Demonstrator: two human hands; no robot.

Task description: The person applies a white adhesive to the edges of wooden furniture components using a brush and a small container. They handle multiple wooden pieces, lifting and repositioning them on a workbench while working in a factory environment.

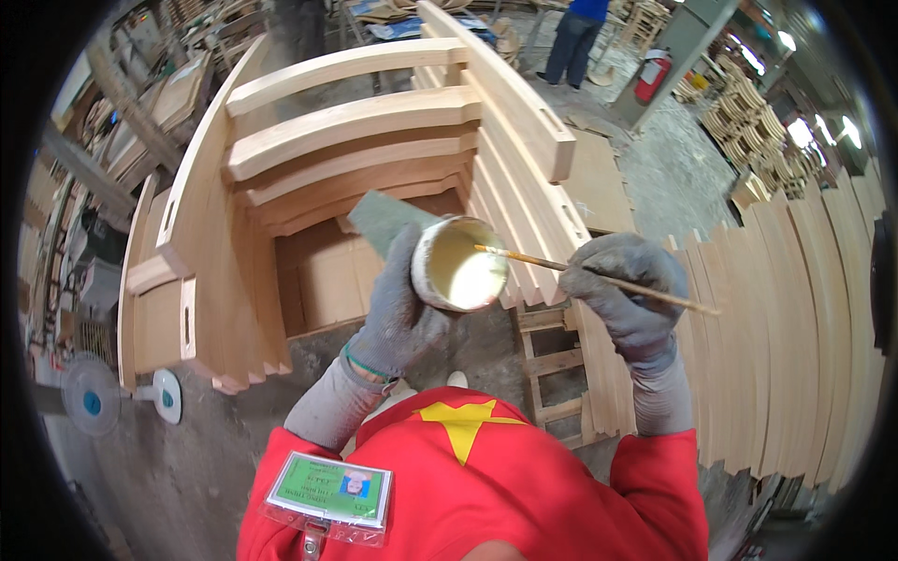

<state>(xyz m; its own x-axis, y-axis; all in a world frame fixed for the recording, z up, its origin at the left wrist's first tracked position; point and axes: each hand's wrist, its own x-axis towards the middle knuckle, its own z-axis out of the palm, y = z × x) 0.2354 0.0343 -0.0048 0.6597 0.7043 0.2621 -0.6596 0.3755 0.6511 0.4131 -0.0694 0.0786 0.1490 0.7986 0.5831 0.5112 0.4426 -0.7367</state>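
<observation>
We hold a white-rimmed round pot (424, 268) in our left hand (393, 304), which wears a grey glove with a green cuff edge, its fingers bent around the outer wall and only as far apart as the pot's width. The pot is in front of our chest, tilted so that its mouth faces us, and its pale inside is brightly lit. A flat grey-green piece (382, 221) juts out past the pot on the far left side, close to the same hand, though we cannot tell how it is held. Our right hand (625, 285), gloved in grey too, has its fingers folded in and pinched closed on a thin brown stick (527, 258), whose one end reaches over the mouth of the pot while the other slants out to the right beyond the knuckles; we cannot tell whether the near tip touches what is inside. Beyond the pot we see pale curved wooden pieces (355, 122) stacked in a box-like shape, with brown sheet (327, 280) lying low between them. To our right, long pale boards (776, 346) lie side by side, and a slatted wooden frame (554, 362) is down near the floor. We wear a red shirt (505, 486) with a yellow star (461, 427); farther off are a red fire extinguisher (653, 77) and a person in blue (574, 42)
</observation>
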